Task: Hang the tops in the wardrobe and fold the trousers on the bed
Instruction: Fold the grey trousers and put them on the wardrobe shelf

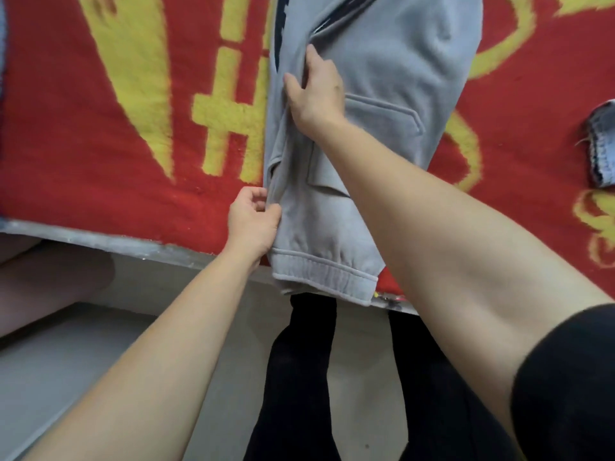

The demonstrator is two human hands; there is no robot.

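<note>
**Grey joggers getting squared up before the fold**

Nearest me is the person's own legs in black [299, 377], standing right against the bed edge [133, 242]. Just past that, the elastic waistband of the grey trousers [382, 94] hangs slightly over the edge, with the rest laid out away from them on the red and yellow blanket [100, 111].

The left hand [254, 221] has its fingers curled shut, pinching the left side seam just above the waistband. Further up, the right hand [316, 88] lies mostly flat and open on the fabric, fingertips pressing into a crease along the same edge, not gripping anything.

If it were me, I'd keep that pinch taut and sweep the flat hand outward so the pocket flaps lie smooth before folding.

Off to the right there's a frayed bit of denim [602, 148], well apart, so not in the way. Only real nuisance I'd guess is the fuzzy blanket dragging on the cloth.
</note>
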